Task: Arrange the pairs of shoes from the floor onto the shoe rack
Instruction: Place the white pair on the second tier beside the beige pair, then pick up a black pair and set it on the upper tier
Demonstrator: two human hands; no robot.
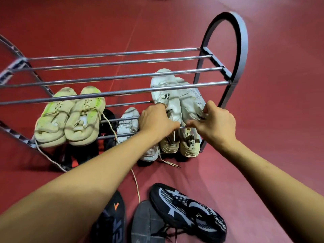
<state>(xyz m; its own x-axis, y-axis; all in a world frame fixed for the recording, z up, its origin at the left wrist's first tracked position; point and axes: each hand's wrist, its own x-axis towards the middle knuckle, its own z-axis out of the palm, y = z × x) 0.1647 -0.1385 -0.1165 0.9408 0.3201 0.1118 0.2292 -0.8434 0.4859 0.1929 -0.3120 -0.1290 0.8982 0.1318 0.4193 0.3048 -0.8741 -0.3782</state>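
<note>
— From the head camera, what have we got hold of?

— Our left hand curls closed on the heel of one white sneaker; our right hand pinches its partner's heel. Both sit on the shoe rack's middle shelf, toward two o'clock.

— And on the floor?

— A black mesh shoe and a dark orange-marked one lie at six o'clock; the cream pair sits racked at ten.

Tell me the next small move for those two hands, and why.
Probably let go and pull both hands back. The left hand and right hand hold the heels of the white sneakers, which already lie on the middle shelf of the shoe rack. The black sneakers wait on the floor.
</note>
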